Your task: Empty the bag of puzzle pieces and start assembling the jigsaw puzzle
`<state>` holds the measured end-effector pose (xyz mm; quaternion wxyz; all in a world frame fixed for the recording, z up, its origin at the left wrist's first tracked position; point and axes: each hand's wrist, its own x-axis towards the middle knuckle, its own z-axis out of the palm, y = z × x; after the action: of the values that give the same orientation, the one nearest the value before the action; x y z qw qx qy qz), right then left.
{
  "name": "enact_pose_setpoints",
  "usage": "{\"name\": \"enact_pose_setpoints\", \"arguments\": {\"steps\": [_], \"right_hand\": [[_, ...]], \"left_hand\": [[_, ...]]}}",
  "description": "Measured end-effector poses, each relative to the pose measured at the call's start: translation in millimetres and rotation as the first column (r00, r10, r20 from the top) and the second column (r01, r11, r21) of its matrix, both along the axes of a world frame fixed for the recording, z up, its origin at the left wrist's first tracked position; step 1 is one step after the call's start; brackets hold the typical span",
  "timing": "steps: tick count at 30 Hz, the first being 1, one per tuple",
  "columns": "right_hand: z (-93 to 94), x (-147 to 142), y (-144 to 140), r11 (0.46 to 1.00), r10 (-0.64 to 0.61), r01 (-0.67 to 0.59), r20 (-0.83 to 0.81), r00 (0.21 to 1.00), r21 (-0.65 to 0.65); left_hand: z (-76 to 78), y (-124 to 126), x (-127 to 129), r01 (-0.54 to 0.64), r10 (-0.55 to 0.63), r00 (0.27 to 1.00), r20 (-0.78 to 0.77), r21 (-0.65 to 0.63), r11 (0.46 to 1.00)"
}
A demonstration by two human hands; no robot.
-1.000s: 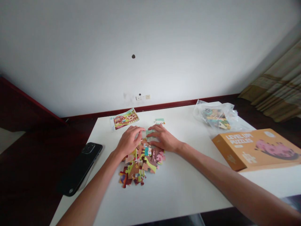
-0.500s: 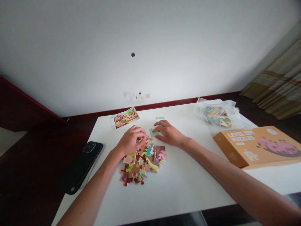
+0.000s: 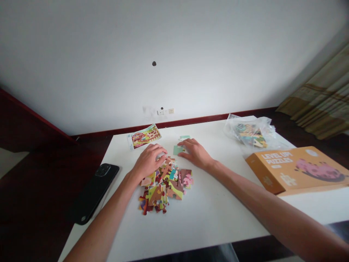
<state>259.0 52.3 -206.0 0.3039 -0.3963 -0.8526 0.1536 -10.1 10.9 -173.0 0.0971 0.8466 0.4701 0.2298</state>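
A heap of colourful jigsaw pieces (image 3: 166, 185) lies on the white table (image 3: 207, 214) in front of me. My left hand (image 3: 148, 162) rests palm down on the far left part of the heap, fingers curled over some pieces. My right hand (image 3: 195, 153) lies just beyond the heap with its fingertips on a pale green piece (image 3: 177, 150). Another light green piece (image 3: 184, 138) lies a little farther back, apart from both hands.
A picture leaflet (image 3: 144, 137) lies at the table's far left. A black phone (image 3: 94, 191) overhangs the left edge. An orange puzzle box (image 3: 298, 169) sits at the right, with a clear bag of pieces (image 3: 251, 134) behind it. A white wall stands beyond the table.
My right hand has slid the pale green piece away from the heap, towards the far side. My left hand has shifted slightly back on the heap's left part.
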Motion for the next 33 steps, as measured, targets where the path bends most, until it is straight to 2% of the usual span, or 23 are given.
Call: {"name": "enact_pose_setpoints", "arguments": {"steps": [5,7,10,14,19,23,28,33], "right_hand": [[-4.2,10,11,0.991,-0.109,0.112,-0.041,0.993,0.079],[-7.7,19,18,0.984,-0.139,0.140,-0.025,0.990,0.106],[-13.9,30,27,0.977,-0.187,0.183,0.021,0.982,0.112],[-16.2,34,32,0.986,-0.134,0.128,0.056,0.989,0.105],[-11.9,32,33,0.987,-0.139,0.141,-0.028,0.990,0.075],[-11.1,32,34,0.990,-0.134,0.136,-0.040,0.990,0.047],[-9.4,31,31,0.992,-0.126,0.128,-0.059,0.990,0.024],[-11.7,32,31,0.998,-0.054,0.056,-0.076,0.996,0.027]], "left_hand": [[10.5,-7,13,0.072,-0.064,0.992,0.109,-0.076,0.994],[14.7,-9,21,0.068,-0.057,0.994,0.096,-0.109,0.992],[19.1,-4,34,0.039,-0.048,0.996,-0.073,-0.125,0.991],[24.6,17,46,0.045,-0.073,0.950,-0.305,-0.099,0.994],[24.6,45,55,-0.154,0.126,0.903,-0.410,-0.034,0.988],[13.3,56,56,-0.225,0.192,0.921,-0.340,-0.060,0.972],[6.9,67,50,-0.046,0.016,0.988,-0.156,-0.186,0.982],[3.4,75,44,0.055,-0.060,0.998,-0.014,-0.237,0.970]]}}
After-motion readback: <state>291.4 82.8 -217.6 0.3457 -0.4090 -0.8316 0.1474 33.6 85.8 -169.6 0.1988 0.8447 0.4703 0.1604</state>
